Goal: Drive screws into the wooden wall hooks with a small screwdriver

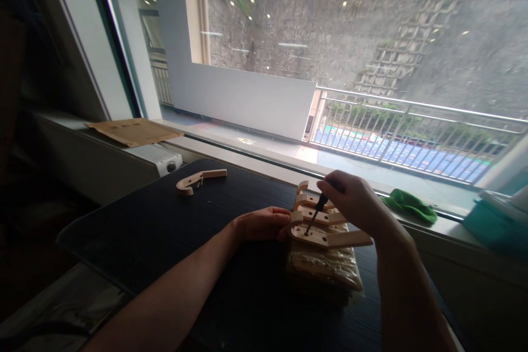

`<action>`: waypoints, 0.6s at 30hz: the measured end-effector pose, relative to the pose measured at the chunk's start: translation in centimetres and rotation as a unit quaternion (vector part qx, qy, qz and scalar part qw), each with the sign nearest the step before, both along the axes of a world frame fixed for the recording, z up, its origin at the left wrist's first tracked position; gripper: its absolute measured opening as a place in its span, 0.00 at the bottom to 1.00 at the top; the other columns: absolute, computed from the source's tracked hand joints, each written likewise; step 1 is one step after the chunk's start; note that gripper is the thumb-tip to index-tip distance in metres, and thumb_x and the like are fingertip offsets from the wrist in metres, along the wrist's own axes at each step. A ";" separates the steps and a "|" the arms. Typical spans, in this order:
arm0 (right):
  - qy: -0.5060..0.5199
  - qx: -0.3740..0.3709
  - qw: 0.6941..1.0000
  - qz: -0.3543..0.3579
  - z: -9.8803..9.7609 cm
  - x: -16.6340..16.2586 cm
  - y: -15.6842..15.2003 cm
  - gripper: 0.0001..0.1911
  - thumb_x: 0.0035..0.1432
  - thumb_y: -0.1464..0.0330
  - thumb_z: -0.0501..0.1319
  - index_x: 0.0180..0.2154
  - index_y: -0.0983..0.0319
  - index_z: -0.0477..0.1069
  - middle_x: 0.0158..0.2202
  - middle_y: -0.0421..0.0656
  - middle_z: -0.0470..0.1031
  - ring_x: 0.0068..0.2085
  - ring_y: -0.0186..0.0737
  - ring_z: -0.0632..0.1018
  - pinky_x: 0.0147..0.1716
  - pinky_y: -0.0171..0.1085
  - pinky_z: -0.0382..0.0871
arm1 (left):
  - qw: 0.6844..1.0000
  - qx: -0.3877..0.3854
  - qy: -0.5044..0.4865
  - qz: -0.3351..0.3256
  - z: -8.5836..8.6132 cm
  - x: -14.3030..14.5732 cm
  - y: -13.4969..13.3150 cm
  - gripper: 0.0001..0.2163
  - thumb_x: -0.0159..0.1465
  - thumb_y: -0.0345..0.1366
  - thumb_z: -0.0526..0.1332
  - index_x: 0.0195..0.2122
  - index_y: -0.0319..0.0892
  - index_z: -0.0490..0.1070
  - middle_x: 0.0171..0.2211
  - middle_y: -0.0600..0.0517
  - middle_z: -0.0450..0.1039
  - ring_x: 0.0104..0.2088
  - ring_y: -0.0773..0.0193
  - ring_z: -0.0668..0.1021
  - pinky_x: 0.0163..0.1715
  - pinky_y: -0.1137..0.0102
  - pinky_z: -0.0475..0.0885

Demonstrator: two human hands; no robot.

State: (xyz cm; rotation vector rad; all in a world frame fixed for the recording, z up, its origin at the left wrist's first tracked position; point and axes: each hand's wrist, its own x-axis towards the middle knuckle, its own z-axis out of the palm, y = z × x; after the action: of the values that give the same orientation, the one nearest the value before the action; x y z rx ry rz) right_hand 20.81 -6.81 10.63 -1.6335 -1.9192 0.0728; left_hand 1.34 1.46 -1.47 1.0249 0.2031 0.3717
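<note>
My right hand is closed around the handle of a screwdriver. Its shaft slants down and its tip meets a hole in the nearest wooden hook. At the curled end of that hook, the fingers of my left hand are pressed together on the wood; the fingertips are partly hidden. Behind it stand several similar wooden hooks in a row. They lie over a block wrapped in clear plastic. A separate wooden hook rests farther left, with small screws beside it.
The dark table stands against a window sill. A brown paper envelope lies on the sill side at left, above a white heater. To the right are a green cloth and a teal container.
</note>
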 end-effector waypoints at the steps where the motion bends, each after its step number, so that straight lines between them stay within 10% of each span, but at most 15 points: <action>1: 0.002 -0.003 1.000 0.008 0.0 0.0 0.0 0.15 0.56 0.55 0.55 0.32 0.58 0.73 0.20 0.36 0.69 0.22 0.32 0.65 0.22 0.34 0.57 | 1.000 0.001 -0.001 -0.001 0.0 0.0 0.0 0.15 0.51 0.38 0.69 0.34 0.34 0.70 0.21 0.55 0.67 0.22 0.70 0.69 0.26 0.72 0.61; 18: 0.011 -0.009 0.999 0.034 0.2 -0.6 -0.1 0.15 0.55 0.56 0.56 0.33 0.59 0.73 0.21 0.37 0.69 0.22 0.32 0.66 0.22 0.33 0.57 | 1.000 0.002 -0.012 -0.011 -0.3 0.0 0.2 0.14 0.53 0.38 0.68 0.35 0.34 0.71 0.21 0.55 0.67 0.23 0.70 0.69 0.26 0.73 0.61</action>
State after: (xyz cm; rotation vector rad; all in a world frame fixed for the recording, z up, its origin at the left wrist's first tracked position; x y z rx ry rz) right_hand 20.21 -6.92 10.78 -1.5713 -1.9630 0.1355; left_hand 1.31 1.67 -1.79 1.0250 0.1702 0.3638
